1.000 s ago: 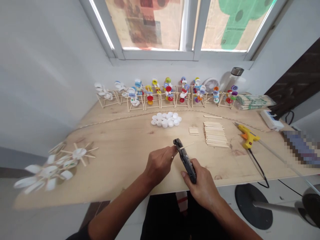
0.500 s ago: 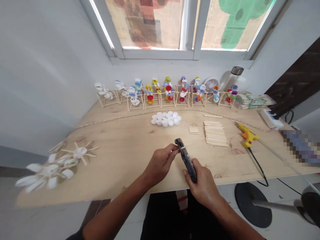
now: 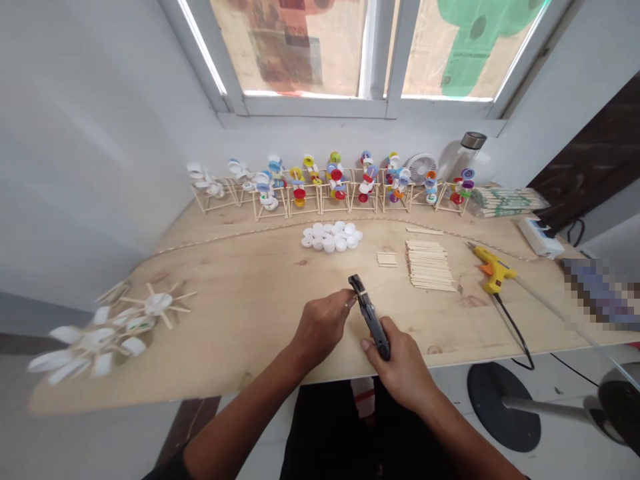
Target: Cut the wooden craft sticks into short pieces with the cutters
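My right hand [image 3: 403,367] is closed around the handles of dark pliers [image 3: 371,320], whose jaws point up and to the left. Between the fingertips of my left hand [image 3: 323,327] is a thin wooden stick [image 3: 364,292], which crosses the jaws and sticks out to their right. Its left end is mostly hidden by my fingers. Beyond my hands lie a cluster of white bottle caps [image 3: 329,244], a small row of short cut sticks [image 3: 387,259] and a larger row of long sticks [image 3: 429,265].
A yellow glue gun [image 3: 495,270] with a black cord lies on the right, near a white power strip [image 3: 541,237]. Cap-and-stick wheels on wooden frames [image 3: 336,190] line the back. At the left are spoked white wheels [image 3: 159,304]. A cord [image 3: 240,235] crosses the table.
Both hands hold the same grip, with the stick still across the jaws. The pliers and hands have shifted very slightly left in view, as has much of the scene.
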Tool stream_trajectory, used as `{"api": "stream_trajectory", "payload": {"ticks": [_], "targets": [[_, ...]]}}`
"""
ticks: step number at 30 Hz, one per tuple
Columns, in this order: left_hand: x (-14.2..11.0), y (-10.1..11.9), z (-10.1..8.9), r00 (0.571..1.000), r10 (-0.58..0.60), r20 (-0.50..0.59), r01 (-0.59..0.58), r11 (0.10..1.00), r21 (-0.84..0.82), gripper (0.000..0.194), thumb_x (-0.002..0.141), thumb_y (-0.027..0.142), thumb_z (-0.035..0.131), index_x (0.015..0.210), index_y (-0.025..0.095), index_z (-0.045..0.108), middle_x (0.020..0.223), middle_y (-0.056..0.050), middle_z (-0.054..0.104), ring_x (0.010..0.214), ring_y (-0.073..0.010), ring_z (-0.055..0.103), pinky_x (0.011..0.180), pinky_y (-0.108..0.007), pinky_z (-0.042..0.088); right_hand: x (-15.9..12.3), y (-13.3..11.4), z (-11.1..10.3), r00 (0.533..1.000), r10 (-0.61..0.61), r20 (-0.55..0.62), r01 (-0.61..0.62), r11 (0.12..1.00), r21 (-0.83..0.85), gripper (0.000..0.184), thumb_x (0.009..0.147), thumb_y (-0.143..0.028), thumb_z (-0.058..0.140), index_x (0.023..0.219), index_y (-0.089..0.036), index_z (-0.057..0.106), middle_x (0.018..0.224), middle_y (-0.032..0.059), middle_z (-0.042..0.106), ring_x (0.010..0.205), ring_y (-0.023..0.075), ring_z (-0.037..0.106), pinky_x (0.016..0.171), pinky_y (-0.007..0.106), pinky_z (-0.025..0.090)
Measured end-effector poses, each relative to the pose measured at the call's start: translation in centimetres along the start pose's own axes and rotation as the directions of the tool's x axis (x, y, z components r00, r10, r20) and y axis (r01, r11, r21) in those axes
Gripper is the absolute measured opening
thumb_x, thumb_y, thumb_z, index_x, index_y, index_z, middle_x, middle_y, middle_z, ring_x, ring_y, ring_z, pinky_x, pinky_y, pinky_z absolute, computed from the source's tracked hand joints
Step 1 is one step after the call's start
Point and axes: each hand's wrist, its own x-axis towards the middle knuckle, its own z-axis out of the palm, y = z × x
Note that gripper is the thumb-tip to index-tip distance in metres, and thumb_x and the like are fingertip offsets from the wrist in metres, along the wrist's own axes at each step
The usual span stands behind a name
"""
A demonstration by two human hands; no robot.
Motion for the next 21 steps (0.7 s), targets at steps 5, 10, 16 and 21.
{"api": "stream_trajectory", "payload": {"ticks": [5, 10, 16, 21], "targets": [[0.3, 0.5, -1.2, 0.979, -0.126, 0.161, 0.159, 0.963, -0.216, 0.022, 0.09, 0.024, 0.035, 0.083, 0.017, 0.054, 0.063, 0.0, 0.059, 0.058, -0.0114, 0.057, 0.056, -0.021, 0.042, -0.3, -0.4, -0.5, 1.0, -0.007, 0.005, 0.007, 1.0, -0.006, 0.011, 0.08, -0.031, 0.049, 0.08, -0.021, 0.046, 0.06, -0.002, 0.056, 0.057, 0.0171, 0.055, 0.054, 0.024, 0.033], [1.2, 0.7, -2.5, 0.934, -0.166, 0.318, 0.297, 0.854, -0.426, 0.026, 0.09, 0.028, 0.035, 0.081, 0.017, 0.056, 0.072, 0.0, 0.061, 0.069, -0.0118, 0.058, 0.066, -0.022, 0.044, -0.6, -0.5, -0.9, 0.999, -0.036, 0.019, 0.036, 0.999, -0.009, 0.011, 0.081, -0.031, 0.047, 0.083, -0.021, 0.046, 0.061, -0.0023, 0.054, 0.056, 0.0165, 0.053, 0.053, 0.024, 0.033], [1.8, 0.3, -2.7, 0.914, -0.166, 0.37, 0.347, 0.792, -0.502, 0.03, 0.089, 0.03, 0.035, 0.074, 0.015, 0.056, 0.071, -0.001, 0.06, 0.068, -0.0111, 0.055, 0.06, -0.021, 0.044, -0.2, -0.3, -0.7, 0.999, -0.041, 0.005, 0.042, 0.998, -0.037, 0.01, 0.081, -0.03, 0.046, 0.078, -0.021, 0.044, 0.057, -0.003, 0.052, 0.053, 0.0156, 0.052, 0.051, 0.023, 0.032], [1.5, -0.3, -1.8, 0.926, -0.176, 0.335, 0.314, 0.85, -0.423, 0.027, 0.09, 0.029, 0.033, 0.082, 0.016, 0.056, 0.075, -0.001, 0.062, 0.071, -0.0116, 0.057, 0.067, -0.023, 0.044, 0.5, 0.0, -0.2, 1.0, -0.019, 0.01, 0.02, 0.999, -0.049, 0.01, 0.081, -0.029, 0.046, 0.076, -0.021, 0.043, 0.056, -0.0026, 0.052, 0.051, 0.0152, 0.051, 0.051, 0.023, 0.032]]}}
